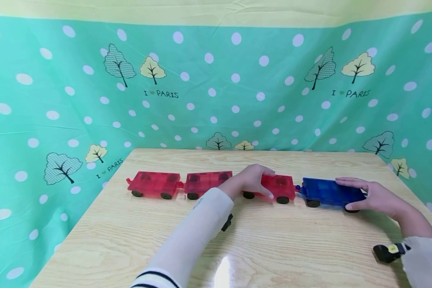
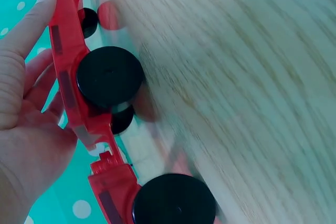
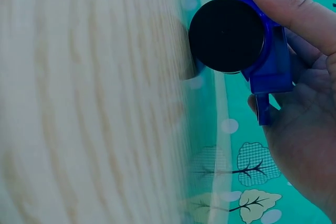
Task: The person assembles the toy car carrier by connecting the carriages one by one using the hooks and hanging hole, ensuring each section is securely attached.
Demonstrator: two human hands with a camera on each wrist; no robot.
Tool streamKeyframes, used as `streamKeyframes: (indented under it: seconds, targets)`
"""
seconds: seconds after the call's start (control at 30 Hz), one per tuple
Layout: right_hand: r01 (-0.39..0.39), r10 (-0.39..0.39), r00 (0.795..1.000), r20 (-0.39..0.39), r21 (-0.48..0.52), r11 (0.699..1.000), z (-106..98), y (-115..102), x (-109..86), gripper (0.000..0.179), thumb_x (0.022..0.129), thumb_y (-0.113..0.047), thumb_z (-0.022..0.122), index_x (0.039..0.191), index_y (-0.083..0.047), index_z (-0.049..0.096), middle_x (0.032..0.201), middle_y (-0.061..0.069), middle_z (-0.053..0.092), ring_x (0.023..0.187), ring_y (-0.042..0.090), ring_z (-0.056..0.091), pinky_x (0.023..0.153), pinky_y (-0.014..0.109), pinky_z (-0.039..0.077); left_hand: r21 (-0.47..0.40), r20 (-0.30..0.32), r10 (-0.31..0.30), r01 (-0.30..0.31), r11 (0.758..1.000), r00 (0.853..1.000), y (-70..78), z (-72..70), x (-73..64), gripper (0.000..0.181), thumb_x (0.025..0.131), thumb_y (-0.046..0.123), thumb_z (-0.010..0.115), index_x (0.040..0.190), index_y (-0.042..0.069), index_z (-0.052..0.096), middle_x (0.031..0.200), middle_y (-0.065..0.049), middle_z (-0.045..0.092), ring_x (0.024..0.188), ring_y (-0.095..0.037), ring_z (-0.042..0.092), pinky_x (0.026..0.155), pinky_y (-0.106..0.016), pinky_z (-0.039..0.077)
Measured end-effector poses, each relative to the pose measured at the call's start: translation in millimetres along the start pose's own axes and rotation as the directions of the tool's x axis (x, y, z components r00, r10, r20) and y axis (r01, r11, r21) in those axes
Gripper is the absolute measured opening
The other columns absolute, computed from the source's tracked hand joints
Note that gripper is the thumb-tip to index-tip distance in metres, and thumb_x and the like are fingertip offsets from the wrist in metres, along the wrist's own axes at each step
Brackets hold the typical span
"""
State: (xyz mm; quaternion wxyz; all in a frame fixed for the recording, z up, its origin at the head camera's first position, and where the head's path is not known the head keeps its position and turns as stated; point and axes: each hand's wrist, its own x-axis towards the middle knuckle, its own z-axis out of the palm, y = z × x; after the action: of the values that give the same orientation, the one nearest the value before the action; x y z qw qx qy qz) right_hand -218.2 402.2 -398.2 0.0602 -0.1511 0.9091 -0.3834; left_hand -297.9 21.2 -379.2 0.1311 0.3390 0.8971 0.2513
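Four toy train cars stand in a row on black wheels. In the head view, my left hand (image 1: 253, 180) grips the third red train car (image 1: 285, 182) from above, thumb on the near side and fingers over the far side. My right hand (image 1: 381, 199) holds the right end of the blue train car (image 1: 318, 189), thumb near its rear wheel. A small coupling (image 1: 298, 188) links the blue car and the red one beside it. The left wrist view shows the thumb along the red side wall (image 2: 67, 72); in the right wrist view, fingers wrap the blue car (image 3: 272, 74).
Further left are a red car (image 1: 155, 182) with a hook at its free end and another red car (image 1: 204, 181), joined by a hook. All stand on a wooden table (image 1: 291, 248). A green dotted cloth (image 1: 216, 80) hangs behind it. Black wrist cameras (image 1: 387, 253) sit under the forearms.
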Motion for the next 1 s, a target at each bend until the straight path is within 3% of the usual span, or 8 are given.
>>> streamKeyframes:
  seconds: [0.23,0.33,0.47,0.67,0.77,0.87,0.9,1.0]
  targets:
    - [0.041,-0.042,0.999,-0.014,-0.032,0.999,0,1,-1.3,0.078,0.074,-0.019,0.085,0.142,-0.009,0.05,0.138,-0.033,0.034,0.142,0.04,0.011,0.096,0.078,0.017,-0.039,-0.041,0.017,-0.019,0.999,0.999,-9.6,-6.6,-11.0,0.069,0.074,0.03,0.087,0.136,0.017,0.06,0.136,0.005,0.057,0.129,-0.013,0.047,0.101,-0.021,0.041]
    - [0.052,-0.052,0.999,-0.012,-0.043,0.998,0,0,-1.7,0.078,0.073,-0.02,0.085,0.142,-0.008,0.05,0.144,-0.027,0.032,0.143,0.041,0.01,0.094,0.079,0.019,-0.053,-0.064,0.018,-0.021,0.998,0.998,-14.8,-9.5,-17.0,0.068,0.075,0.029,0.087,0.136,0.017,0.059,0.135,0.005,0.057,0.127,-0.013,0.047,0.1,-0.022,0.042]
    - [0.064,-0.065,0.998,-0.027,-0.045,0.997,-1,-3,-2.7,0.08,0.074,-0.018,0.085,0.143,-0.006,0.048,0.144,-0.029,0.028,0.143,0.042,0.008,0.092,0.08,0.018,-0.058,-0.089,0.033,-0.038,0.998,0.995,-20.6,-13.8,-25.6,0.069,0.076,0.03,0.085,0.138,0.017,0.058,0.137,0.005,0.055,0.13,-0.014,0.045,0.103,-0.024,0.04]
    - [0.097,-0.1,0.987,-0.129,-0.029,0.995,3,-12,-7.9,0.07,0.082,-0.015,0.079,0.144,-0.011,0.048,0.147,-0.025,0.033,0.141,0.005,0.016,0.097,0.077,0.017,-0.121,-0.125,0.038,-0.054,0.991,0.991,-26.3,-18.2,-39.2,0.067,0.078,0.03,0.084,0.138,0.018,0.057,0.139,0.004,0.053,0.132,-0.016,0.042,0.103,-0.03,0.042]
    - [0.093,-0.094,0.976,-0.194,-0.011,0.996,7,-19,-8.9,0.062,0.086,-0.014,0.076,0.142,-0.013,0.051,0.145,-0.02,0.039,0.13,-0.009,0.025,0.116,0.043,0.021,-0.175,-0.153,0.025,-0.052,0.983,0.988,-29.6,-19.4,-45.6,0.066,0.079,0.03,0.083,0.138,0.019,0.057,0.14,0.005,0.053,0.133,-0.016,0.041,0.102,-0.035,0.044]
    - [0.1,-0.098,0.963,-0.252,-0.003,0.995,10,-27,-8.7,0.055,0.087,-0.013,0.075,0.138,-0.011,0.055,0.139,-0.021,0.043,0.12,-0.013,0.033,0.1,0.004,0.023,-0.243,-0.186,0.025,-0.07,0.967,0.982,-33.1,-20.7,-51.4,0.064,0.079,0.027,0.083,0.138,0.018,0.058,0.14,0.006,0.052,0.134,-0.016,0.04,0.104,-0.042,0.042]
    - [0.095,-0.092,0.958,-0.273,-0.003,0.995,11,-30,-8.2,0.053,0.087,-0.013,0.075,0.137,-0.011,0.057,0.136,-0.023,0.044,0.116,-0.013,0.035,0.092,-0.001,0.024,-0.262,-0.195,0.025,-0.077,0.962,0.98,-34.3,-21.2,-53.3,0.064,0.079,0.027,0.083,0.137,0.019,0.059,0.14,0.006,0.052,0.134,-0.016,0.04,0.105,-0.043,0.041]
    - [0.108,-0.102,0.946,-0.308,0.003,0.994,15,-37,-7.7,0.05,0.087,-0.012,0.075,0.134,-0.01,0.059,0.134,-0.023,0.046,0.114,-0.012,0.036,0.089,0.0,0.026,-0.305,-0.221,0.034,-0.102,0.947,0.975,-38.3,-22.7,-58.4,0.062,0.079,0.026,0.084,0.136,0.021,0.06,0.14,0.008,0.052,0.135,-0.015,0.039,0.107,-0.047,0.038]
